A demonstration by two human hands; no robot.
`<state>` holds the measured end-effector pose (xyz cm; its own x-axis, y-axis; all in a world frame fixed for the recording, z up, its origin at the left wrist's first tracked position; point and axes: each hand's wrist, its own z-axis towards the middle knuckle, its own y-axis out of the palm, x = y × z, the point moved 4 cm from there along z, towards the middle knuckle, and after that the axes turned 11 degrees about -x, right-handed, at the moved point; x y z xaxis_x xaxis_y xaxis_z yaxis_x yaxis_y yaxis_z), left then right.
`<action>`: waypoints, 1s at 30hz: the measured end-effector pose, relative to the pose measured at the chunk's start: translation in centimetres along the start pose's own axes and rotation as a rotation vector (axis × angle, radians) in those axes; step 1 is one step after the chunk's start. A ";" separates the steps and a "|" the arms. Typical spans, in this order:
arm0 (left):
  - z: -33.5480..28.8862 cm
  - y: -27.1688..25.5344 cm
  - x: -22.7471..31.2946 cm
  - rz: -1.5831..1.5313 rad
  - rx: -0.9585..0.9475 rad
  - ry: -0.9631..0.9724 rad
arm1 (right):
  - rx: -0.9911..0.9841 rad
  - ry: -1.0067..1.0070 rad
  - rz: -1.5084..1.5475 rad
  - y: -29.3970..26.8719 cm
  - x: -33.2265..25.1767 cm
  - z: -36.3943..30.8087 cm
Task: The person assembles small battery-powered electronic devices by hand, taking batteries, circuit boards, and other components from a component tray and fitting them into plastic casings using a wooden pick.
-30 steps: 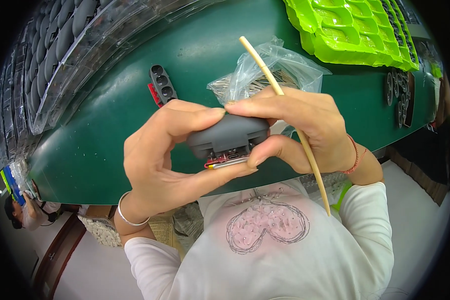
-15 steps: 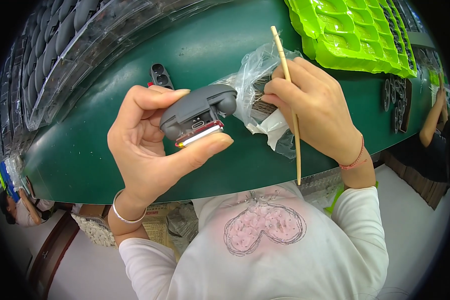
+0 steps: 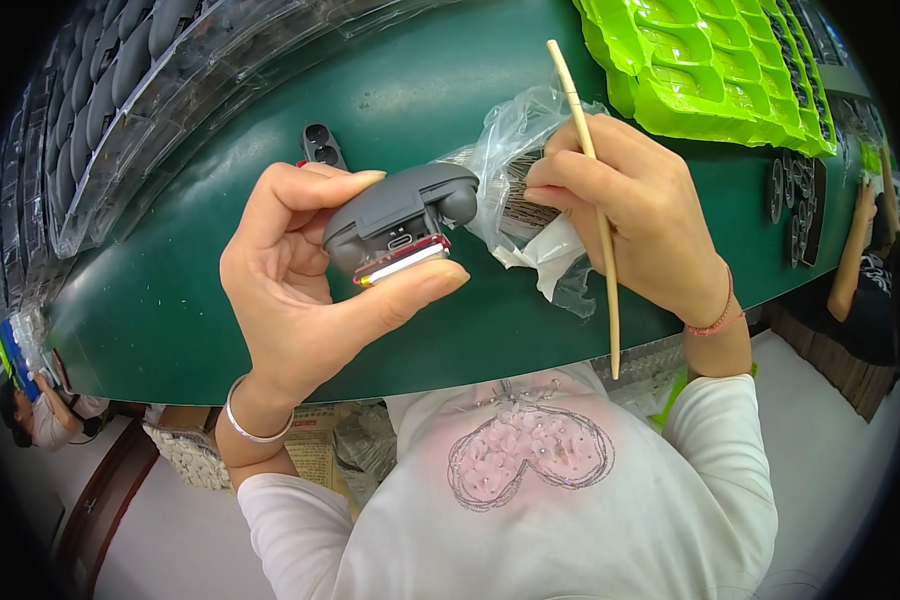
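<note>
My left hand (image 3: 285,275) is closed round a dark grey rounded plastic case (image 3: 395,205), thumb below and fingers behind. From its open lower side show a metal port, a red circuit board edge and a flat white piece (image 3: 405,265). My right hand (image 3: 645,205) grips a slim wooden stick (image 3: 607,255), slanting through the fingers. Its thumb and index fingertips are pinched beside a clear plastic bag (image 3: 510,130) holding a bundle of thin brownish strips (image 3: 523,212). Whether a strip is between those fingertips I cannot make out. Torn white wrapping (image 3: 550,262) sticks out of the bag.
A small grey part with two round recesses (image 3: 320,145) lies on the green table (image 3: 410,90) behind my left hand. Clear trays of grey shells (image 3: 130,130) fill the left. A bright green moulded tray (image 3: 705,75) and dark parts (image 3: 795,205) stand at right. Other people sit at both sides.
My right hand has drawn back slightly to the right from the strips, and the wooden stick has shifted with it. The left hand and the case have moved only a little.
</note>
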<state>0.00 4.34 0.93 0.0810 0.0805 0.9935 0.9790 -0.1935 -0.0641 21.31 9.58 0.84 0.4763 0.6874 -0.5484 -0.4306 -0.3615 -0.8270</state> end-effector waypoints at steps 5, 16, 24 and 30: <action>0.1 -0.1 -0.1 0.010 0.000 0.046 | 0.094 0.017 0.172 -0.6 0.2 0.1; -0.2 1.0 -0.4 -0.076 -0.072 0.070 | 0.092 0.315 1.107 -1.2 -0.5 -0.1; -0.6 2.2 -0.7 -0.131 -0.196 0.168 | 0.236 -0.088 0.718 -0.2 -1.9 -0.4; -0.6 2.1 -0.5 -0.052 -0.203 0.185 | 0.239 -0.119 0.613 -0.2 -1.9 -0.8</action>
<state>1.88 3.28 0.37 -0.0227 -0.0810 0.9965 0.9219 -0.3873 -0.0105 21.07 7.89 1.92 0.0094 0.4723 -0.8814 -0.7610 -0.5685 -0.3127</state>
